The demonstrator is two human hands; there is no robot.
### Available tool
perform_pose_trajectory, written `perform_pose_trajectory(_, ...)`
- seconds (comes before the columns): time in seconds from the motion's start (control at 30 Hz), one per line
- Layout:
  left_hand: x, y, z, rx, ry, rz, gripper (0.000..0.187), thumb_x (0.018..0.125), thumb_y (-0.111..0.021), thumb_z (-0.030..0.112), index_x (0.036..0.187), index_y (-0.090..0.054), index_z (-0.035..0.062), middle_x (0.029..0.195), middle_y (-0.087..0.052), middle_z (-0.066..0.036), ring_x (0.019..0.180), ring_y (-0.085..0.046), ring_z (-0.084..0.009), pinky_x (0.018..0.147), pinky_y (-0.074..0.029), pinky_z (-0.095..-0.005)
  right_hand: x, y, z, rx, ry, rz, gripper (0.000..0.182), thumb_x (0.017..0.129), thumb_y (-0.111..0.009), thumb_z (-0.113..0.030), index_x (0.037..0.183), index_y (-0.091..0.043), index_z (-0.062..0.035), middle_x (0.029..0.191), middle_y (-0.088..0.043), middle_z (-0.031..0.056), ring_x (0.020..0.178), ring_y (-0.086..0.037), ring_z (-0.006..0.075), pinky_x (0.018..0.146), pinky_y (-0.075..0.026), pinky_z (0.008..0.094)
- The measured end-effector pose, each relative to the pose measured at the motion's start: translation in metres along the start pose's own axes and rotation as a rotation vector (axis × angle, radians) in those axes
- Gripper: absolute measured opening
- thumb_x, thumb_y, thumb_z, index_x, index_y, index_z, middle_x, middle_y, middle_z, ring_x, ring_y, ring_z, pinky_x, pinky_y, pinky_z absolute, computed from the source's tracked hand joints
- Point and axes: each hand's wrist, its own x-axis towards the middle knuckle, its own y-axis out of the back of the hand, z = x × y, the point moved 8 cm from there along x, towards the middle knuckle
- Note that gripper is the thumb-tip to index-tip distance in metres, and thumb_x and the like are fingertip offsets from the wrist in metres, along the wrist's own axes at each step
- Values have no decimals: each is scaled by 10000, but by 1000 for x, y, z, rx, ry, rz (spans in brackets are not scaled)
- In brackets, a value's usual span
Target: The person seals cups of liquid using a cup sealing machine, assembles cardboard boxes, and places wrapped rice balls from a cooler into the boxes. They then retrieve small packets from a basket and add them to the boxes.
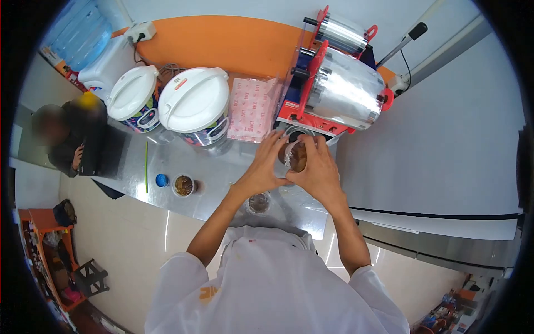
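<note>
Both my hands are at a clear plastic cup [298, 158] with a brown drink in it, in front of the cup sealing machine [314, 119]. My right hand [320, 173] is curved around the cup's right side, with the thumb along the front. From the left, my left hand [267, 163] wraps the other side, its fingers at the far rim. The cup looks tilted, and part of it is hidden by my fingers. Below my forearms a second clear cup [258, 203] stands on the metal table. Farther left is another cup [183, 185] with brown contents.
Beside the left cup are a small blue lid-like object [162, 180] and a green straw [147, 167]. Two white-lidded buckets [192, 100] and a pink printed sheet [253, 108] line the back. A person [69, 136] is at the far left; a large grey appliance [428, 133] stands right.
</note>
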Motion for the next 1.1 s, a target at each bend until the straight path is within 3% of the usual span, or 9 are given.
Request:
perform_pose_trajectory(0.17,6,32,4,-182,50,-101,789,629,-880,105,1331,-530,18,1314,-595,-198,1213,-568,-383,1031,-451,-459,1,-21,-34,194,193,-126,831,660,-843,-149,1395,-465,-57,1343,-488,184,1243,-513,414,980,-492,494)
perform_pose_trajectory(0.23,3,48,-4,-45,87,-106,722,650,-852,109,1300,-551,19,1239,-630,-189,1154,-592,-386,992,-471,-460,8,-33,-14,828,147,9,750,828,-784,-315,1447,-432,-82,1429,-464,152,1311,-480,328,1051,-430,467)
perform_pose_trajectory(0.27,3,57,-9,-29,84,-103,722,650,-852,109,1300,-551,19,1239,-630,-189,1154,-592,-386,992,-471,-460,11,-47,-8,839,160,10,750,828,-784,-315,1447,-432,-82,1429,-464,152,1311,-480,328,1051,-430,467)
perform_pose_trajectory(0.33,4,77,1,331,-193,-32,629,683,-810,109,1260,-573,27,1196,-637,-180,1114,-596,-381,954,-474,-469,17,-95,30,1673,-225,43,629,985,-582,-498,1453,-430,-107,1445,-470,122,1323,-459,250,1091,-370,453)
perform_pose_trajectory(0.37,9,86,13,399,-241,-17,576,703,-764,80,1248,-581,49,1158,-636,-164,1096,-594,-366,944,-466,-458,19,-121,33,1814,-321,-13,611,1030,-425,-581,1420,-455,-111,1407,-504,123,1309,-473,236,1115,-338,460)
perform_pose_trajectory(0.47,23,103,35,579,-373,-102,557,715,-737,59,1250,-580,54,1143,-631,-134,1097,-589,-331,957,-452,-439,25,-181,16,2287,-485,-224,565,1050,-437,-498,1404,-469,-58,1448,-496,149,1347,-478,277,1142,-370,477)
perform_pose_trajectory(0.6,30,115,55,738,-502,-176,652,613,-795,50,1232,-589,48,1146,-619,-124,1074,-591,-329,967,-456,-447,34,-186,-22,2356,-492,-200,560,1062,-411,-473,1404,-458,-31,1407,-532,152,1328,-497,293,1146,-387,492)
perform_pose_trajectory(0.8,31,119,62,874,-575,-257,540,700,-742,99,1217,-588,71,1143,-614,-97,1083,-589,-298,1003,-447,-441,45,-175,-53,2379,-446,-285,543,1066,-397,-471,1362,-492,-25,1320,-570,129,1265,-533,270,1118,-414,463)
perform_pose_trajectory(1.1,21,138,79,947,-963,-179,422,789,-678,116,1200,-589,80,1192,-639,-114,1121,-611,-299,1025,-470,-492,35,-141,-79,2347,-349,-307,529,1056,-427,-475,1324,-551,-35,1232,-620,103,1206,-578,238,1089,-438,440)
